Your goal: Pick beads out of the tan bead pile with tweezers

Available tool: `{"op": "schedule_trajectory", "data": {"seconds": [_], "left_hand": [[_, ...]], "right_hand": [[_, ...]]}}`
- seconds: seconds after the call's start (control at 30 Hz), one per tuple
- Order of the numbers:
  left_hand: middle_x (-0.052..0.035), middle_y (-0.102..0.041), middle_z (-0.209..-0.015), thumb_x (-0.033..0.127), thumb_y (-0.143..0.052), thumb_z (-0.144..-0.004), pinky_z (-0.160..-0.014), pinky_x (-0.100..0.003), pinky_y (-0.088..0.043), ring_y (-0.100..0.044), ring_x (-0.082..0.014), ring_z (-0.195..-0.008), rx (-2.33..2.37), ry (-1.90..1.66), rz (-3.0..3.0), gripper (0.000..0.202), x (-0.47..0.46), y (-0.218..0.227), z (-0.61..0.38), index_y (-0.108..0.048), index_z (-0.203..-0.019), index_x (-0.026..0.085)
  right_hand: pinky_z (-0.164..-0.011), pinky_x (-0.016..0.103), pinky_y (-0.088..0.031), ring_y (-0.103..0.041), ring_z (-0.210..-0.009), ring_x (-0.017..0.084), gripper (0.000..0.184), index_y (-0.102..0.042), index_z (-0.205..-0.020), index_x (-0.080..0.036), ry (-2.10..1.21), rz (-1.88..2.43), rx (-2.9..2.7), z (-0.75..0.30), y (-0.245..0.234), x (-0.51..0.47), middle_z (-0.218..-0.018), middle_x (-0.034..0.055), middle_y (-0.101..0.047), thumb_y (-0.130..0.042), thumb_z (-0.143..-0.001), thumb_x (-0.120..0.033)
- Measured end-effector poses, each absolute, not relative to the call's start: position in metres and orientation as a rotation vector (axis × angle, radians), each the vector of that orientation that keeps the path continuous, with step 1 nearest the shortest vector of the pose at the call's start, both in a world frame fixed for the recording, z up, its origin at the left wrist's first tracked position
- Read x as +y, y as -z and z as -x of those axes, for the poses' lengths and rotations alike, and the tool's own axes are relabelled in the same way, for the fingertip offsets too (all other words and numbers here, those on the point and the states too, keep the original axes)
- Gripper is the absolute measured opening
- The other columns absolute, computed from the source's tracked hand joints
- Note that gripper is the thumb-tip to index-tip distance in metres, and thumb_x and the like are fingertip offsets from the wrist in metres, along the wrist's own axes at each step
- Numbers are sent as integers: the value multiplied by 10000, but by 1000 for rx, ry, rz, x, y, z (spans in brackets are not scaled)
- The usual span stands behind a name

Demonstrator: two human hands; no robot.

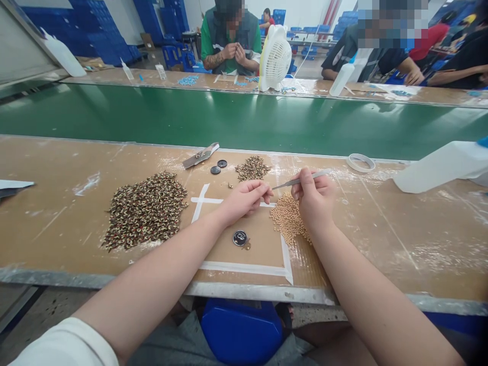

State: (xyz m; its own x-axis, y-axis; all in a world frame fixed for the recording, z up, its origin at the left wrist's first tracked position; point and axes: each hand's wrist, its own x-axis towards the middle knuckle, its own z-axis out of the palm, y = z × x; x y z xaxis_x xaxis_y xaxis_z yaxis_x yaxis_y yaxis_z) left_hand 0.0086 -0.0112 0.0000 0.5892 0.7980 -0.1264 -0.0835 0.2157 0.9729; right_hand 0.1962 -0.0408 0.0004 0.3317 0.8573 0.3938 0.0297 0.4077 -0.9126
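My right hand (314, 195) is closed around a pair of metal tweezers (318, 174), whose tip points left. At that tip, my left hand (249, 197) pinches something too small to make out. Behind the hands lies a small heap of gold and dark pieces (252, 168). A pile of tan beads (288, 218) spreads below the tweezers, partly hidden by my right hand. Nearer to me, a round black dish (240, 238) rests inside a white tape outline (244, 267), with a little amber-coloured spot beside it. To the left sits a large heap of similar dark and gold pieces (147, 211).
Two black discs (215, 170) and a camouflage-patterned strip (201, 155) lie behind the tape. A tape roll (360, 162) and a lying white bottle (438, 165) are at right. Beyond runs a green belt (171, 117); a white fan (275, 58) and co-workers are across it.
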Motion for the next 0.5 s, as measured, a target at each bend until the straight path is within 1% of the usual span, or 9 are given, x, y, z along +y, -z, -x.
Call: {"op": "schedule_trajectory", "data": {"seconds": [0.23,0.37,0.5], "left_hand": [[-10,-613,-806,394,-548,-1001,-390,-194,-169,-307,-26,-443,778,-710,-1262,274,-12,0,-10,-635,-871,169],[-13,-615,-796,405,-559,-989,-388,-211,-179,-314,-29,-439,795,-732,-1303,289,-11,2,-10,-648,-856,165],[-12,-631,-790,408,-561,-981,-407,-225,-215,-324,-35,-442,808,-741,-1354,294,-9,5,-10,-668,-858,163]], "right_hand": [[-437,266,-353,-468,-454,92,372,-684,-738,-207,-613,1037,-1142,-194,-1,-45,-540,-28,-544,-645,-981,-487],[-469,291,-382,-504,-486,114,366,-698,-737,-216,-403,1089,-1324,-194,-5,-51,-552,-19,-566,-610,-1002,-453],[-534,315,-437,-569,-552,137,357,-671,-713,-223,-235,1050,-1507,-197,-9,-55,-599,-1,-604,-577,-1020,-378]]}}
